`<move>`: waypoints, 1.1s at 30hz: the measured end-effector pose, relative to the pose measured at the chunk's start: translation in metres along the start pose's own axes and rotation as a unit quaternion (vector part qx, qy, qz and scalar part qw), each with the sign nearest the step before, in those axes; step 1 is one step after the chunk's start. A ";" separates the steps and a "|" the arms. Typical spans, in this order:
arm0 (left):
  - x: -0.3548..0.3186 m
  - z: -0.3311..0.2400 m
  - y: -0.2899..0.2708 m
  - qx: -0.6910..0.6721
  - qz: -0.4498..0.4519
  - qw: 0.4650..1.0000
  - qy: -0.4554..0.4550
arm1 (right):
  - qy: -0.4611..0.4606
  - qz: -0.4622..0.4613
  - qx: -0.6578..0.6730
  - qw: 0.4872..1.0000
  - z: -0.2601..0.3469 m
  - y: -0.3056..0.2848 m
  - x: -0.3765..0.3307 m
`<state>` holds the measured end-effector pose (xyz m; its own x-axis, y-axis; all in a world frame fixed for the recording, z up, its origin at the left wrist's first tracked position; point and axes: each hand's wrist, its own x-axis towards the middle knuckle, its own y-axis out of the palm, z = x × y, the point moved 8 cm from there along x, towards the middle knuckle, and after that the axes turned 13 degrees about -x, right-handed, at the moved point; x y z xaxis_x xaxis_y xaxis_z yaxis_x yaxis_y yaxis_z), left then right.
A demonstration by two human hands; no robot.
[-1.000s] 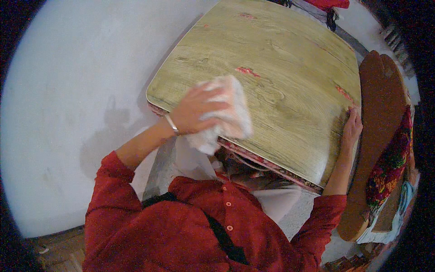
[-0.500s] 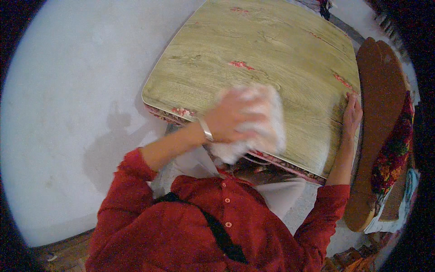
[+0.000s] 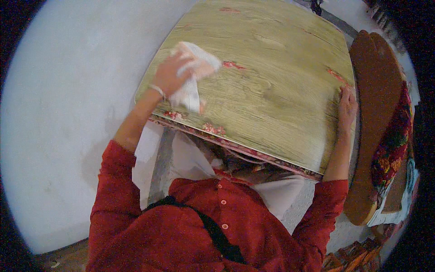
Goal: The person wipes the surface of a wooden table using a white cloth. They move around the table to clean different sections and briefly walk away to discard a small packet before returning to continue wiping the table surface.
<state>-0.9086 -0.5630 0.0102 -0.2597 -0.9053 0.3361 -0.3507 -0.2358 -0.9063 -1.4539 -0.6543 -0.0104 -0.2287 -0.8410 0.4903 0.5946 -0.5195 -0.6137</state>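
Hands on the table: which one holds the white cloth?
The left hand grips the white cloth against the green wood-grain tabletop near its left corner. The right hand is empty, resting on the table's right edge.

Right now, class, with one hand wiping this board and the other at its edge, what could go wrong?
1. The left hand presses the white cloth near the wooden board's corner; the board might tip.
2. Only the right hand steadies the far edge; it could slip.
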 end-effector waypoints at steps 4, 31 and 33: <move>0.057 0.039 0.020 0.012 -0.045 0.991 -0.124 | 0.030 0.041 0.004 0.999 0.022 0.005 -0.003; 0.095 0.067 0.063 -0.014 0.023 0.999 -0.048 | 0.058 0.082 -0.038 0.994 0.021 0.022 -0.005; 0.079 -0.012 0.080 -0.020 0.057 0.996 0.068 | 0.053 0.069 -0.061 0.994 0.009 0.013 -0.005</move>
<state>-0.9685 -0.6492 -0.0328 -0.4178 -0.8687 0.2660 -0.3471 -0.1180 -0.9304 -1.4380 -0.6555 -0.0150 -0.2351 -0.9137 0.3315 0.5298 -0.4064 -0.7444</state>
